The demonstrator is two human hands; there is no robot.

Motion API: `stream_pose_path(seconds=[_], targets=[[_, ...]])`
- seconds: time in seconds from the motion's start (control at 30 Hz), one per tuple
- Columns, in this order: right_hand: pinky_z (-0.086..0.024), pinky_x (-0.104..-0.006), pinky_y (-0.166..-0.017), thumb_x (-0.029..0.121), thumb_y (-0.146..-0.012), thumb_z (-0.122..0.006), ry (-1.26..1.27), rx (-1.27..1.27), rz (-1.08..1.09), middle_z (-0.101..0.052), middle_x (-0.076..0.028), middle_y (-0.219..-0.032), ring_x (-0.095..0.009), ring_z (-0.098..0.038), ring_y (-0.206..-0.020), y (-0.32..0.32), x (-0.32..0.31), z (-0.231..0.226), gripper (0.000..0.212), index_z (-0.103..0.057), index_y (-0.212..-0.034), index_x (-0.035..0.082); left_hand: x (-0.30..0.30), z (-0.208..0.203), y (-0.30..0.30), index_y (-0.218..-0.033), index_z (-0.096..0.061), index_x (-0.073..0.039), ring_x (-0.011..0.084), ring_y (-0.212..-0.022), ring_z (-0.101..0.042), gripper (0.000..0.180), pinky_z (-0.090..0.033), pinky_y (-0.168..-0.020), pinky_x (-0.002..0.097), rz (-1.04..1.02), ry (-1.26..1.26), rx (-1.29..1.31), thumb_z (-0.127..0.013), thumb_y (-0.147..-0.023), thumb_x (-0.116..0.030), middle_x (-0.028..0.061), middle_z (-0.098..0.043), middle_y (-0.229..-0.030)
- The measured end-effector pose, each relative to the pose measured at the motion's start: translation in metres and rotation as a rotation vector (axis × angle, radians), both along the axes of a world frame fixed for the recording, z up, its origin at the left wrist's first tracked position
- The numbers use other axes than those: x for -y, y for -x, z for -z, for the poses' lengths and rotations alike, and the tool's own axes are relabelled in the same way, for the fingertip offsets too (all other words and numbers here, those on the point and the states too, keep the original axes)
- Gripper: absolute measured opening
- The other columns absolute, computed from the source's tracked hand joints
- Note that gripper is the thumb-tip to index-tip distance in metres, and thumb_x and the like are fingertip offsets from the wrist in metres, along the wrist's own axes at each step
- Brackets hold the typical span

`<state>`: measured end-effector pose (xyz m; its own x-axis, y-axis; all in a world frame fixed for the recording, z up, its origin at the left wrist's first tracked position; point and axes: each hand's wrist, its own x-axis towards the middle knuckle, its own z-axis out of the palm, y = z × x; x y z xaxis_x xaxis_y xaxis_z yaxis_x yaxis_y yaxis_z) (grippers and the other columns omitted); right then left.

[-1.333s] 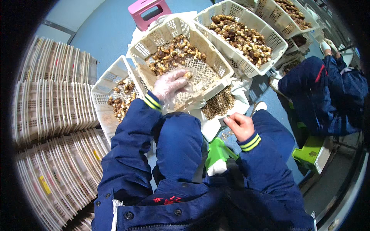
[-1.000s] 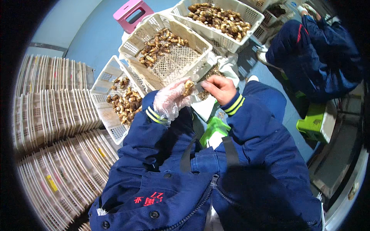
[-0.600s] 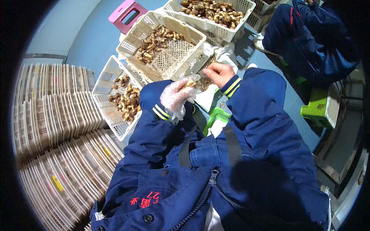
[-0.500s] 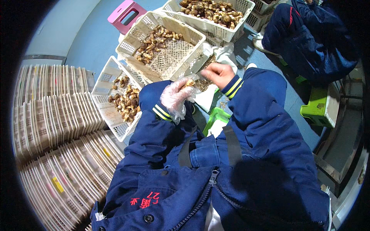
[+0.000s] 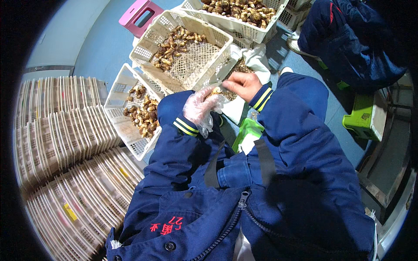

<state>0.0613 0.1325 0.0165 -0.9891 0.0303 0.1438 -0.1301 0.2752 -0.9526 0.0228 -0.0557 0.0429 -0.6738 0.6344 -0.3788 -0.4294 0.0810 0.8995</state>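
My left hand [image 5: 199,108], in a clear plastic glove, is closed around a small pale mushroom [image 5: 216,90] above my left knee. Bare and pinched, my right hand [image 5: 246,85] is just right of the mushroom, its fingertips pointing at it. Whatever those fingers grip is too small or hidden to make out. Beyond my hands stands a white mesh crate [image 5: 198,65] with brown-capped mushrooms [image 5: 174,48] along its left side. A second white crate [image 5: 115,98], left of my knee, holds more mushrooms [image 5: 145,114]. Dark scraps [image 5: 241,68] lie beside a whitish sheet under my right hand.
Another mushroom-filled crate [image 5: 261,35] stands at the back, near a pink stool [image 5: 139,18]. Stacked crates [image 5: 65,139] crowd the left. At right a person in dark blue [image 5: 348,52] sits by a green-and-white stool [image 5: 365,115]. Something bright green [image 5: 249,127] shows between my legs.
My right hand has shifted slightly down and left, nearer the mushroom. The left hand still holds the mushroom and has turned a little. The whole view has shifted slightly.
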Motion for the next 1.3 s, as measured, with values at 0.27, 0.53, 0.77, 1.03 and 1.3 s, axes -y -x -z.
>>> stream_pose_path(seconds=[0.27,0.53,0.77,1.03,1.3], targets=[[-0.04,-0.0228,-0.055,0.018,-0.084,-0.06,0.086,0.046,-0.004,-0.054,0.002,-0.062,-0.005,-0.046,-0.061,0.003,0.001,0.001,0.02,-0.06,-0.076,0.0,0.005,0.002,0.001,-0.113,-0.047,0.005,0.013,-0.07,-0.053,0.031,-0.044,-0.06,0.0214,-0.124,-0.174,0.134,-0.053,-0.084,-0.004,0.0118,-0.058,-0.091],[-0.044,-0.027,-0.052,0.02,-0.079,-0.064,0.078,0.0,0.056,-0.057,-0.007,-0.058,-0.011,-0.052,-0.053,-0.002,0.003,0.001,0.017,-0.062,-0.076,0.003,0.006,0.009,0.004,-0.113,-0.046,0.005,0.0121,-0.067,-0.051,0.03,-0.043,-0.058,0.0217,-0.124,-0.18,0.168,-0.053,-0.086,-0.007,0.0123,-0.058,-0.091],[-0.043,-0.0281,-0.051,0.023,-0.08,-0.064,0.141,-0.052,0.026,-0.056,-0.006,-0.057,-0.011,-0.051,-0.052,0.002,0.006,0.008,0.02,-0.063,-0.079,0.004,0.006,0.006,0.009,-0.11,-0.049,0.003,0.0106,-0.067,-0.053,0.028,-0.043,-0.057,0.0213,-0.089,-0.137,0.218,-0.052,-0.087,-0.012,0.0079,-0.059,-0.09],[-0.041,-0.0261,-0.051,0.021,-0.082,-0.063,0.127,-0.027,0.061,-0.054,-0.003,-0.057,-0.008,-0.047,-0.054,0.0,0.005,0.002,0.02,-0.061,-0.076,0.001,0.001,0.005,0.0,-0.108,-0.053,-0.001,0.0086,-0.065,-0.052,0.027,-0.042,-0.057,0.0204,-0.18,-0.178,0.171,-0.054,-0.087,-0.018,0.0043,-0.06,-0.086],[-0.041,-0.0286,-0.048,0.018,-0.081,-0.063,0.061,-0.18,0.094,-0.052,-0.009,-0.054,-0.014,-0.049,-0.049,-0.001,0.012,0.003,0.017,-0.06,-0.072,0.004,-0.004,0.001,-0.003,-0.098,-0.055,-0.002,0.0097,-0.058,-0.047,0.026,-0.039,-0.053,0.0214,-0.077,-0.08,0.027,-0.053,-0.087,-0.025,0.0022,-0.056,-0.076]])
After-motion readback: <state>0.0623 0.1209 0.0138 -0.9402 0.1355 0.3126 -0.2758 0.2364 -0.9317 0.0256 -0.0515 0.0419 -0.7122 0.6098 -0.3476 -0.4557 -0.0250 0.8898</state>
